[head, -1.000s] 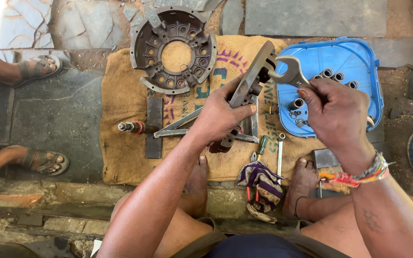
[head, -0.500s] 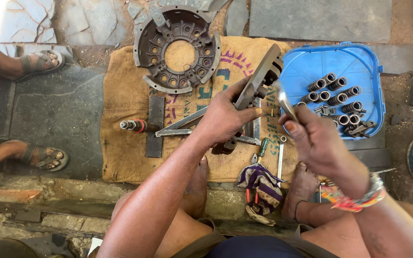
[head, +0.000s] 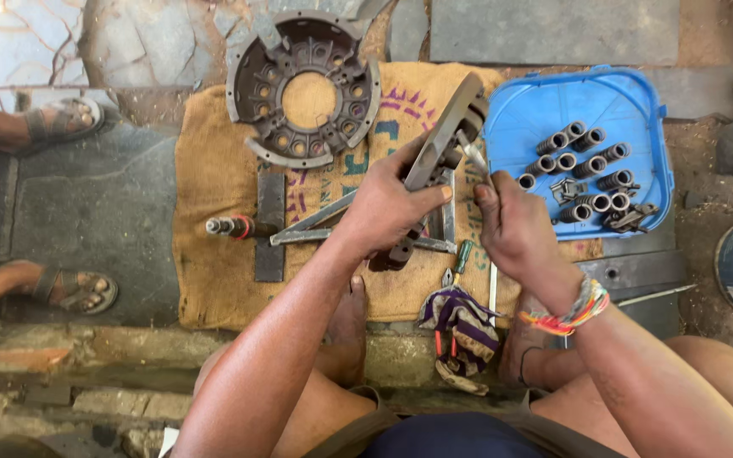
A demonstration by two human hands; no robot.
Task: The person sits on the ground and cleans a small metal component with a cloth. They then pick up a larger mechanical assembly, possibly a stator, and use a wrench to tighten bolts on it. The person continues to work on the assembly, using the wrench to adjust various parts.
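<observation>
Surface: burlap sack (head: 214, 254) lay on stone paving (head: 86, 212).
Left hand (head: 388, 208): grasped metal plate (head: 447, 136) above sack.
Right hand (head: 515, 229): clenched on a thin tool (head: 472, 157).

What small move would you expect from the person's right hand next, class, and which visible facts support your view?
Probably seating the tool tip into the upper end of the grey metal part and turning it. The left hand grips that part, tilted above the burlap sack, while the right hand pinches a thin metal tool whose tip sits right at the part. What it engages is too small to tell.
</observation>
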